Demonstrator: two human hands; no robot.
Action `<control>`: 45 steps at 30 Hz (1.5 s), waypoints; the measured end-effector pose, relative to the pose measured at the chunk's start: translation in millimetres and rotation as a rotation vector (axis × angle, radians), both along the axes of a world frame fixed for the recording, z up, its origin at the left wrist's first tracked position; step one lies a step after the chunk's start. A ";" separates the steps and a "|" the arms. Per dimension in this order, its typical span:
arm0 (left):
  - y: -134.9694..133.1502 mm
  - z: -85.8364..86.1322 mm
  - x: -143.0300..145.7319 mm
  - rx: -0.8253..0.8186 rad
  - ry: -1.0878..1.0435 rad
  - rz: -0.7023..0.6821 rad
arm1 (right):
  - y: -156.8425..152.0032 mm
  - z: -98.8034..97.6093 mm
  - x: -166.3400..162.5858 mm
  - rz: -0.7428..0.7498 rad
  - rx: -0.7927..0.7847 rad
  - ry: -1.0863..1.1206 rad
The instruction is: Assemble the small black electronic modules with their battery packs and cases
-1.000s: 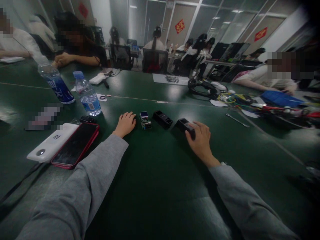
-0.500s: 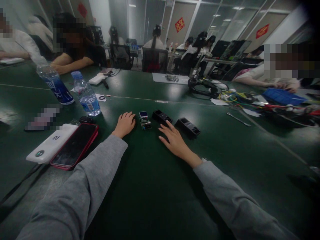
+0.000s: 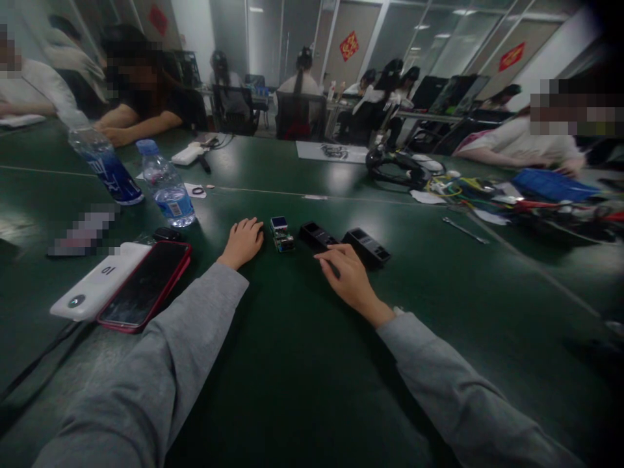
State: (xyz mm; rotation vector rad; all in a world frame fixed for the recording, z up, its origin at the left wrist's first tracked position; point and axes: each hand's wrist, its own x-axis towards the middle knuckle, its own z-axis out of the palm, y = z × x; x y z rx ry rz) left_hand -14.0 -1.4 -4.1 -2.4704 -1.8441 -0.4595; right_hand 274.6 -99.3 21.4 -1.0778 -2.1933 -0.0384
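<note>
My left hand (image 3: 242, 243) lies palm down on the dark green table (image 3: 273, 364), fingers stretched out and holding nothing. Just right of its fingertips is a small circuit board with a screen (image 3: 282, 234). My right hand (image 3: 347, 276) is empty, its fingers bent a little and thumb apart, in front of two black plastic casings. Its fingertips partly cover the near end of the left black casing (image 3: 312, 233); whether they touch it I cannot tell. Close beyond that hand sits the right black casing (image 3: 369, 247).
To the left are a red-cased phone (image 3: 146, 284), a white power bank (image 3: 100, 279) and two water bottles, the nearer a clear bottle (image 3: 168, 188). A wrench (image 3: 465, 231) and a heap of cables (image 3: 453, 185) lie right. People sit around the table.
My right hand has drawn its spread fingers in and shifted slightly to the right, its fingers now more bent. The left hand stays put beside the circuit board.
</note>
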 end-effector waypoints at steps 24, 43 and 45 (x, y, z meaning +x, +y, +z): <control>-1.6 0.8 -0.5 -0.001 -0.009 -0.001 | 6.9 -9.2 1.9 -0.159 -0.093 -0.096; -0.5 -1.2 -0.4 -0.001 -0.012 0.002 | 6.3 -9.4 1.3 -0.168 -0.107 -0.113; -0.7 -1.4 -0.4 0.000 -0.016 0.001 | 6.2 -9.1 1.0 -0.169 -0.113 -0.118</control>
